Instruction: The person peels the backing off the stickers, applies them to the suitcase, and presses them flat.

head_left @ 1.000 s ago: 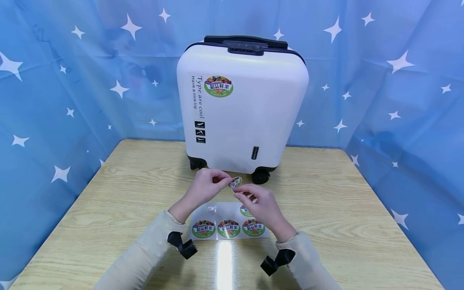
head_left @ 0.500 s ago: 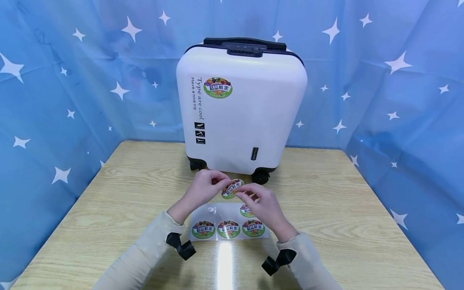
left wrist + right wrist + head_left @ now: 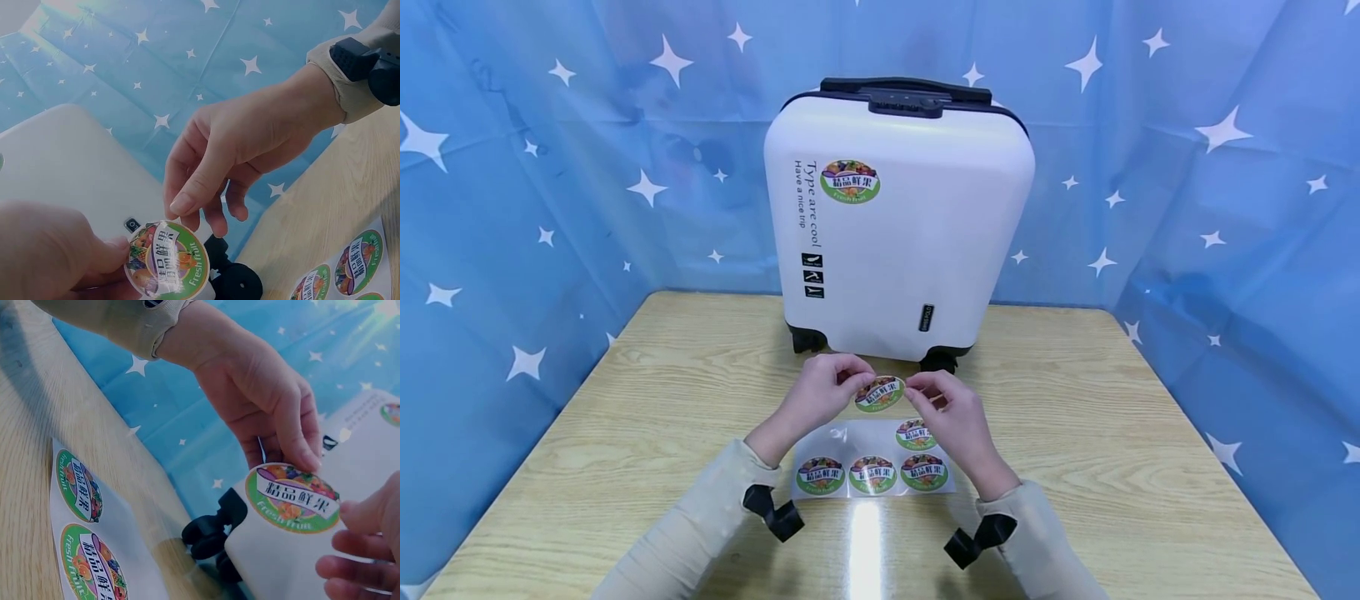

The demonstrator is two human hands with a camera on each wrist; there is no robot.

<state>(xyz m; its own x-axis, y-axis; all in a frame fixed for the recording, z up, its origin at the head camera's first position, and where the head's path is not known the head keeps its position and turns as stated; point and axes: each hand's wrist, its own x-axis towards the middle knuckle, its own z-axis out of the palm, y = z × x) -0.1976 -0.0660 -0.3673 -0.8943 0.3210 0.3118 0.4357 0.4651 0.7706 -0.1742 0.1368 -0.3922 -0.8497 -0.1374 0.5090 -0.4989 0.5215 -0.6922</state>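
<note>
An oval fruit sticker (image 3: 880, 395) with a green border and white lettering hangs between both hands, above the table in front of the white suitcase. My left hand (image 3: 822, 389) pinches its left edge between thumb and finger. At the opposite edge, my right hand (image 3: 957, 414) has its thumb and index fingertips on the sticker's tip. The printed face of the sticker (image 3: 292, 497) shows whole and flat in the right wrist view. Below the hands lies a white sticker sheet (image 3: 871, 435), with several like stickers along its front and right.
The white suitcase (image 3: 910, 225) stands upright on black wheels, its front facing me. One fruit sticker (image 3: 850, 182) is on its upper left, beside printed text. A light wooden table (image 3: 1090, 433) extends around it, and blue star-patterned cloth (image 3: 1180, 192) hangs behind and at the sides.
The held sticker has turned from steeply tilted to nearly level, its face showing more. My right fingers have shifted right to its far tip, uncovering more of the sheet.
</note>
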